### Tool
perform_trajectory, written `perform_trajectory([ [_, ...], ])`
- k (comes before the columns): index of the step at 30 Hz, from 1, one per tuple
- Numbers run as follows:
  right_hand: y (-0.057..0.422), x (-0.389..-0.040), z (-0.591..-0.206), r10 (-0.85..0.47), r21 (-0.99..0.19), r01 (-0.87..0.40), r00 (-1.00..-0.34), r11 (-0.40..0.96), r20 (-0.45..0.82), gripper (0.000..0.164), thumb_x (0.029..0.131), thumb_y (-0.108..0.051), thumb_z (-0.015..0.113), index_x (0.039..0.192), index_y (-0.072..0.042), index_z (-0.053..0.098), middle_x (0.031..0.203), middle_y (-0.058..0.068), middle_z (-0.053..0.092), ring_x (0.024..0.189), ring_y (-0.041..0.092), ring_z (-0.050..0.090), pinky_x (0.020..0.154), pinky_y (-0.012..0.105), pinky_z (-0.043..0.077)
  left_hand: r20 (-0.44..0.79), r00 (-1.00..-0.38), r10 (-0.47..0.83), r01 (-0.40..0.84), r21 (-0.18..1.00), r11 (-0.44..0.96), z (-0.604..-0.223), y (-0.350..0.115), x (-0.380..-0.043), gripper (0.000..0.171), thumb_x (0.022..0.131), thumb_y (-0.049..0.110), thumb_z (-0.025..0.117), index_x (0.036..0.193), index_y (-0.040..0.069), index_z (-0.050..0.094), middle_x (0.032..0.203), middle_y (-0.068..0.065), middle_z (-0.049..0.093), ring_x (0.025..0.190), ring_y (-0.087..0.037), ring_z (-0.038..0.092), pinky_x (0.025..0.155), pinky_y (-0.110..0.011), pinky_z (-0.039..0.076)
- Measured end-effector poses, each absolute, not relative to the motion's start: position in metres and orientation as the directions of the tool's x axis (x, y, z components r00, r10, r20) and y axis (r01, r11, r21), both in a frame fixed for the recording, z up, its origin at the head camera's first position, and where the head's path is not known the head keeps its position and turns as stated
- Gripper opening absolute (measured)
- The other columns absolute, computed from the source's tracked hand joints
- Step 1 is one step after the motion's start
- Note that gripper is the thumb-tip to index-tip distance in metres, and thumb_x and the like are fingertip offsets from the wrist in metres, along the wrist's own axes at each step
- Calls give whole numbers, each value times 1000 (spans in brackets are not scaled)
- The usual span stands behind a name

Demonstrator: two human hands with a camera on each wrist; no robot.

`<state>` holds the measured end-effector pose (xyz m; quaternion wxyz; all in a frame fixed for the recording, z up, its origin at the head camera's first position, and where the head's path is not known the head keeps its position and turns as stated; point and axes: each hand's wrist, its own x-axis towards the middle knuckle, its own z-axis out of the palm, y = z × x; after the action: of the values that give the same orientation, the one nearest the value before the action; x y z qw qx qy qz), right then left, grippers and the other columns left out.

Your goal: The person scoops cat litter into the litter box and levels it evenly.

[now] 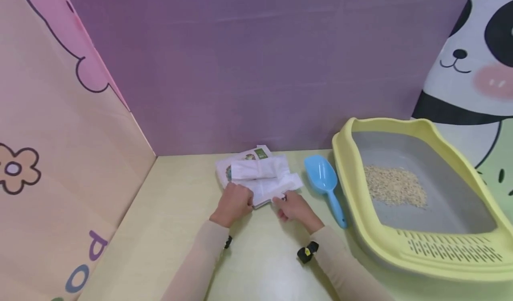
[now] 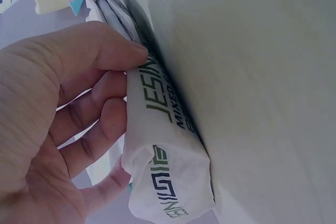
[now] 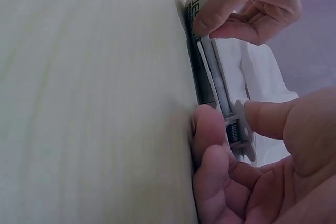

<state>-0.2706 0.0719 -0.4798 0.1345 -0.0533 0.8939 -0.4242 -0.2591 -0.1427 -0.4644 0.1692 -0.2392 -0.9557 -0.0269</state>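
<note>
A white printed bag [image 1: 262, 187], folded over on itself, lies on the table toward the back wall. Green and black lettering shows on the bag [image 2: 163, 103] in the left wrist view. At its near edge, the left hand [image 1: 236, 203] pinches the bag between thumb and curled fingers. A pale sealing clip [image 3: 244, 135] with a small spring at its end lies along that edge, seen in the right wrist view. The right hand [image 1: 294, 208] grips the clip's spring end between thumb and fingers. How far the clip is closed over the bag cannot be told.
Right of the bag lies a blue litter scoop [image 1: 322, 176], handle toward the person. Beside it stands a yellow-rimmed grey litter tray [image 1: 360, 221] with a patch of beige litter [image 1: 394, 187] inside. A purple wall [image 1: 240, 69] borders the table [image 1: 168, 212] behind.
</note>
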Motion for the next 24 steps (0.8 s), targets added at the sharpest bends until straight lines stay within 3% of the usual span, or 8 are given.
perform_trajectory([
  [9, 71, -272, -481, -210, -762, 18, -957, 647, -201, 31, 103, -35, 58, 96, -5, 60, 71, 7, 68, 60, 18, 64, 59, 30, 50, 332, -830, 448, 464, -35, 885, -465, -145, -258, 22, 69, 10, 79, 56, 19, 64, 54, 8, 58, 56, -12, 52, 75, -40, 49],
  [16, 72, -274, -479, -220, -654, -55, -960, 755, -173, 38, 101, -46, 58, 84, -12, 59, 63, 3, 63, 55, 16, 54, 55, 30, 41, 329, -840, 431, 452, -16, 892, -464, -149, -255, 22, 71, 10, 78, 57, 18, 63, 54, 9, 57, 57, -11, 52, 77, -41, 49],
  [21, 78, -274, -471, -218, -558, -128, -971, 820, -97, 35, 101, -44, 58, 89, -12, 64, 74, 1, 64, 66, 18, 57, 58, 32, 42, 332, -839, 431, 470, 41, 882, -461, -151, -252, 19, 74, 14, 78, 61, 19, 64, 57, 9, 60, 58, -11, 55, 74, -40, 50],
  [24, 82, -276, -464, -226, -564, -171, -974, 808, -28, 30, 100, -39, 60, 92, -10, 66, 79, 1, 64, 71, 18, 57, 60, 31, 43, 332, -844, 422, 474, 92, 876, -456, -152, -251, 13, 77, 17, 76, 67, 19, 68, 61, 8, 64, 59, -12, 58, 70, -37, 50],
])
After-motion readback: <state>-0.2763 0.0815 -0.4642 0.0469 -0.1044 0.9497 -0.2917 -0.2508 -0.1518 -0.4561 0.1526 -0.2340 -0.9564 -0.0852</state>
